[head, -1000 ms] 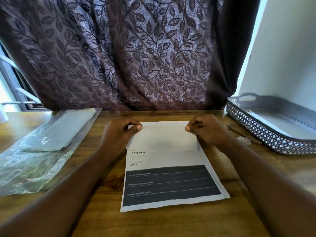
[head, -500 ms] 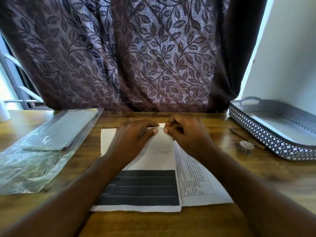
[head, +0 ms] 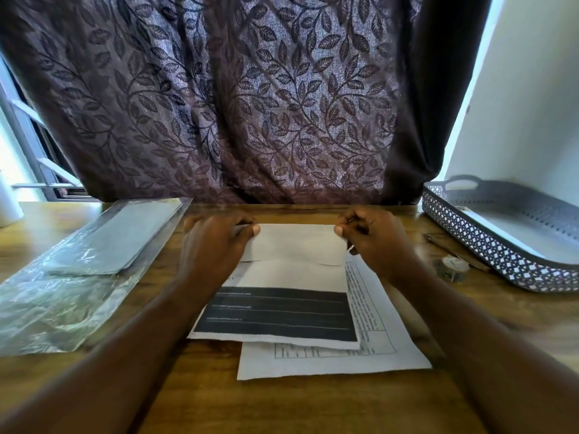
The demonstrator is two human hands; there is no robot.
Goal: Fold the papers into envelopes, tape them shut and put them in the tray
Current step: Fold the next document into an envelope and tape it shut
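Observation:
A printed sheet with a black band [head: 275, 314] lies in the middle of the wooden table, its far end folded over toward me as a white flap [head: 294, 244]. My left hand [head: 216, 242] pinches the flap's left end and my right hand [head: 372, 239] pinches its right end. Under it lies a second printed sheet [head: 369, 349], sticking out to the right and toward me. The grey lattice tray [head: 488, 245] stands at the far right with a white envelope [head: 513, 236] inside. A small roll of tape [head: 452, 267] sits just left of the tray.
A crumpled clear plastic sleeve [head: 78, 270] holding a grey sheet covers the table's left side. A thin dark tool [head: 451, 249] lies beside the tape. A dark leaf-patterned curtain [head: 250, 104] hangs behind the table, and a white object [head: 7, 208] stands at the far left edge.
The hands came together at the top middle of the sheet, then spread to the flap's two ends. The top sheet has slid left, uncovering a second sheet beneath.

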